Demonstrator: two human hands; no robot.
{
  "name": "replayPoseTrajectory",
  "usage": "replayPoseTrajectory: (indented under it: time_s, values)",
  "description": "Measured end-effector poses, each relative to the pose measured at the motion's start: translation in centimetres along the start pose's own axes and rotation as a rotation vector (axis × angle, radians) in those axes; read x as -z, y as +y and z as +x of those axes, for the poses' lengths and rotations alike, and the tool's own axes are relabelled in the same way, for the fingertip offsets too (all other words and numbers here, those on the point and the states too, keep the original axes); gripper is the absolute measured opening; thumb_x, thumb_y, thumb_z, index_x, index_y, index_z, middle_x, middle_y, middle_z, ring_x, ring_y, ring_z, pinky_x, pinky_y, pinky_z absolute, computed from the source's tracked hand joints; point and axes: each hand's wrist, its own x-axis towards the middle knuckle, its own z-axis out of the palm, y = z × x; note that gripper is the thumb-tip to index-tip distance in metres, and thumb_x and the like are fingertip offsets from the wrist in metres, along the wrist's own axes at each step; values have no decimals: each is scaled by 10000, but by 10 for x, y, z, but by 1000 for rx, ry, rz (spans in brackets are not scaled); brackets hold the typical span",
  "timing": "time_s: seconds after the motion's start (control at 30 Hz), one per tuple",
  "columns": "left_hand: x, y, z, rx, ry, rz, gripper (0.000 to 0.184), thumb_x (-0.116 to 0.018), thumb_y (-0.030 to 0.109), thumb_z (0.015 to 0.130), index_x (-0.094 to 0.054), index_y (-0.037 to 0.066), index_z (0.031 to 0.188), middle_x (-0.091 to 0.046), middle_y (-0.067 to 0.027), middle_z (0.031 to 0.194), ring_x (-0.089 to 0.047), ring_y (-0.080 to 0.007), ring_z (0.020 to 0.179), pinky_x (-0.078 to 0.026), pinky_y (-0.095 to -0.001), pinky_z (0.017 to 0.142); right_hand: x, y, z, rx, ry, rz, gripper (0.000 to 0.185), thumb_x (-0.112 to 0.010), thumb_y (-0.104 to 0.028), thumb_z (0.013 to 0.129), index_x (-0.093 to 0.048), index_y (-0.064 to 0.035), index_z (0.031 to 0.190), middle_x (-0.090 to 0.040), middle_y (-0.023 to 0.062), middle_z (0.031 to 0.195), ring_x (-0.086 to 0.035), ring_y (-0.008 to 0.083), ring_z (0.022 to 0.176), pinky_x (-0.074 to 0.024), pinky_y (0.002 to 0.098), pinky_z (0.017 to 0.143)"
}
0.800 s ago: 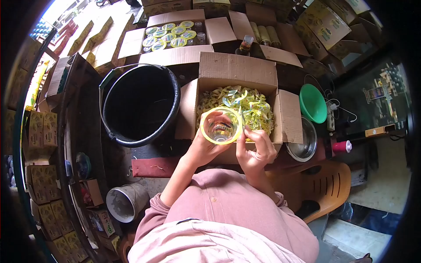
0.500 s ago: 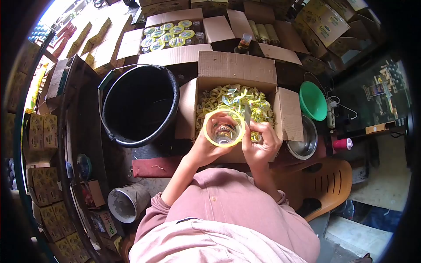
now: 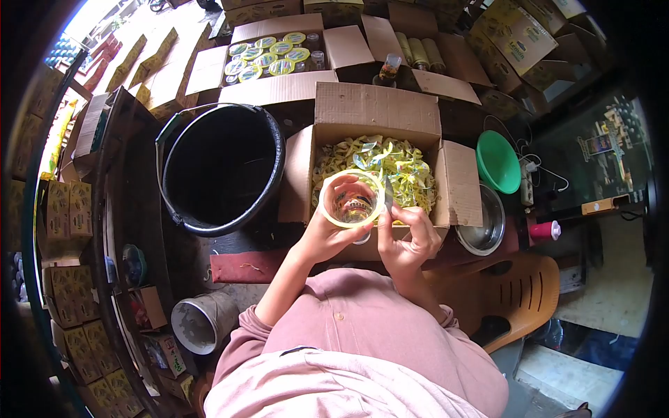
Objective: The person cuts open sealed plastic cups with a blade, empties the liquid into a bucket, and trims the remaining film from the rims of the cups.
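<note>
My left hand [image 3: 317, 233] is wrapped round a clear plastic cup [image 3: 353, 217] with a yellow rim, its open mouth facing me. My right hand [image 3: 410, 240] pinches a small knife [image 3: 389, 189], its blade pointing up beside the right side of the rim. The fingers hide the knife's lower end. Both hands are above the near side of a cardboard box [image 3: 376, 108], which holds a heap of yellow and clear plastic scraps [image 3: 404, 167].
A large black bucket [image 3: 275, 188] stands left of the box. To the right are a green bowl [image 3: 498, 161] and a metal bowl [image 3: 496, 240]. Behind is an open carton [image 3: 279, 87] of yellow-lidded cups. An orange chair [image 3: 519, 292] is at my right.
The cup has shifted slightly left. My right hand and the knife have moved a little left and down, staying close to the rim.
</note>
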Motion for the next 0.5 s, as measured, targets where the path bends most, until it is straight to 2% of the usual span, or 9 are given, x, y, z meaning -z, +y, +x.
replayPoseTrajectory:
  time_s: [0.3, 0.4, 0.5]
  values:
    - [1, -7, -1, 3, 15, -28, 698, -693, 36, 698, -267, 39, 1251, -469, -110, 1094, -468, -177, 1061, -423, -303, 871, -4, 0, 2, 57, 11, -43, 142, -683, 39, 638, -590, 3, 739, -609, 99, 687, -601, 178, 588, -464, 250, 534]
    - [1, -3, -3, -47, -51, 201, 688, -702, 37, 667, -304, 30, 1227, -485, -111, 1086, -467, -188, 1066, -420, -312, 873, -3, 2, 8, 38, -35, -72, 142, -675, 51, 632, -595, 4, 740, -618, 105, 707, -607, 184, 599, -469, 254, 543]
    - [3, -3, -1, 39, -32, 101, 683, -697, 36, 662, -305, 28, 1221, -488, -110, 1076, -468, -190, 1058, -420, -311, 873, -4, 5, 10, 2, -34, -5, 136, -663, 57, 646, -598, 3, 753, -615, 102, 701, -607, 190, 593, -471, 260, 542]
